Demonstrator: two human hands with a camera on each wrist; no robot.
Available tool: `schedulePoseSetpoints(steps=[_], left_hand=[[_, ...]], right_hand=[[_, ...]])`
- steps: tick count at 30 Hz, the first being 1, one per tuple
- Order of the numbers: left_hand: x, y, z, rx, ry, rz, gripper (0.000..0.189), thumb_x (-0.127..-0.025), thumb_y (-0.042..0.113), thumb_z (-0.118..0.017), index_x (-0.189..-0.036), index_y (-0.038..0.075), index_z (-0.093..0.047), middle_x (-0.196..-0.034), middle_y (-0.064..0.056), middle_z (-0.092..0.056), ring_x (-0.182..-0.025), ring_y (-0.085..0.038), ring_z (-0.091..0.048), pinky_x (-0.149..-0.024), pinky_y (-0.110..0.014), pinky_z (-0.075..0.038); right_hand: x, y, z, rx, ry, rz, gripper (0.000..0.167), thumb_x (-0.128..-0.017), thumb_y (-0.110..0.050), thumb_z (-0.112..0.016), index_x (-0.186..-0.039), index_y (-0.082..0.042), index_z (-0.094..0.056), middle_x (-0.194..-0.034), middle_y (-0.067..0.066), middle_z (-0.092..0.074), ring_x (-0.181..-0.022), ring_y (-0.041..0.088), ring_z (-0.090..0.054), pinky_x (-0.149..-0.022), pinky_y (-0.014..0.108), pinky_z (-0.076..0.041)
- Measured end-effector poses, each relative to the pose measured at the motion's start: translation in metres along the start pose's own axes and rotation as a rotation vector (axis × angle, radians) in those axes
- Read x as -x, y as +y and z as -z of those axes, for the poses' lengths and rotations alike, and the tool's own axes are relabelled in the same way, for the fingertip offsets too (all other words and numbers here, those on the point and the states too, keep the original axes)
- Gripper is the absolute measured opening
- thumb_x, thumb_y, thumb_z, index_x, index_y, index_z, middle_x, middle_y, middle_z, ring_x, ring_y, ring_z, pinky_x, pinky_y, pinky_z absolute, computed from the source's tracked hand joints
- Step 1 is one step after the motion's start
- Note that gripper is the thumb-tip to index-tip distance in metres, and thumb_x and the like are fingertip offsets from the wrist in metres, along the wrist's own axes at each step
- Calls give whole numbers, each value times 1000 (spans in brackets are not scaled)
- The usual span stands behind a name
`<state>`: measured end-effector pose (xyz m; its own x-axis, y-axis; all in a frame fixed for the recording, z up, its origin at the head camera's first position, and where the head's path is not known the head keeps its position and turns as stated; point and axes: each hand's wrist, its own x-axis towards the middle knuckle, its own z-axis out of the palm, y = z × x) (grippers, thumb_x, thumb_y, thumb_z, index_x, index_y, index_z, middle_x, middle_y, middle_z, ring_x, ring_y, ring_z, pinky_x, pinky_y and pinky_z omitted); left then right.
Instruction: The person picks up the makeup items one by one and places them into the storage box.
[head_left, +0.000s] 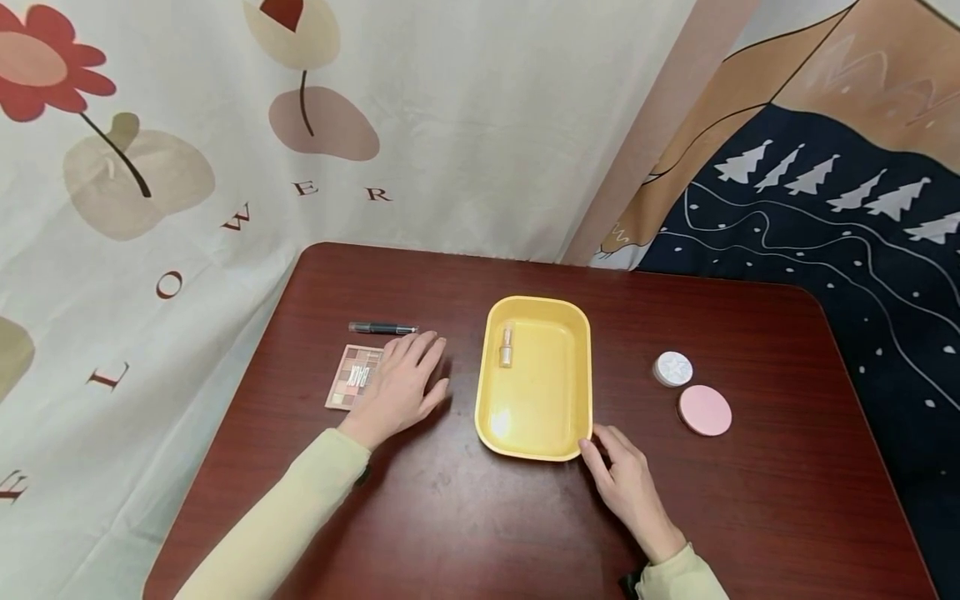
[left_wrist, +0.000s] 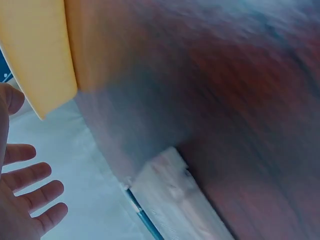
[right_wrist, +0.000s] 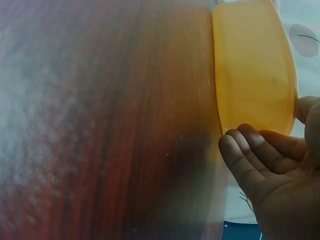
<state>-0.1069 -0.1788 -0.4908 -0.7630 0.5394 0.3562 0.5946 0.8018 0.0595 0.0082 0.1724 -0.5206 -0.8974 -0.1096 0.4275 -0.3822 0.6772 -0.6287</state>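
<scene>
My left hand point(head_left: 399, 385) is held over the right part of an eyeshadow palette point(head_left: 349, 380), its fingers spread and nothing in its grasp. Just beyond the fingertips lies a slim dark pen-like tube point(head_left: 381, 328) with a clear end. In the left wrist view the fingers point(left_wrist: 31, 175) are apart and extended. My right hand point(head_left: 624, 479) holds the near right corner of a yellow tray point(head_left: 534, 442), thumb at the rim and fingers along the outer wall point(right_wrist: 256, 70). Inside the tray, toward its left side, is a small lipstick-like tube point(head_left: 506, 347).
To the right of the tray, a small round white container point(head_left: 672, 368) and a round pink compact point(head_left: 705, 410) lie close together on the dark red table point(head_left: 480, 533). A patterned curtain point(head_left: 465, 125) hangs right behind the table's far edge.
</scene>
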Motion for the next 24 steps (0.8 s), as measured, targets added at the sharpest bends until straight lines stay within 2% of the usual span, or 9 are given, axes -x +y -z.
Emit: schedulePoseSetpoints(steps=[12,17,21,24], left_hand=[[19,-18,2,-3,-29,29,61,-94,35,-64,-140,-4,-56,-141,-24,-55,-126,-44,-54,-106,-57,-43],[24,-26,4,12,-87,84,64,-96,38,-62,-144,-4,-54,-145,-24,-52,-132,-44,-49,-110,-58,-42],[27,-31,7,9,-140,121,66,-96,40,-63,-146,-2,-53,-148,-24,-50,-134,-44,-48,-109,-60,-43],[30,-35,8,-5,-143,123,68,-95,42,-64,-145,-1,-54,-147,-24,-50,-133,-44,-49,-106,-62,-44]], right_hand=[[0,1,0,-18,2,18,25,-86,7,-74,-111,1,-73,-97,9,-71,-88,18,-70,-79,19,-52],[-1,1,1,-25,-3,17,25,-87,7,-74,-111,2,-73,-98,10,-71,-88,19,-70,-80,18,-51],[0,0,1,-19,-11,-3,24,-88,5,-74,-112,0,-74,-99,9,-71,-90,19,-70,-82,17,-51],[0,0,0,-18,-11,-9,25,-88,5,-74,-112,-1,-74,-99,8,-72,-90,19,-70,-81,17,-51]])
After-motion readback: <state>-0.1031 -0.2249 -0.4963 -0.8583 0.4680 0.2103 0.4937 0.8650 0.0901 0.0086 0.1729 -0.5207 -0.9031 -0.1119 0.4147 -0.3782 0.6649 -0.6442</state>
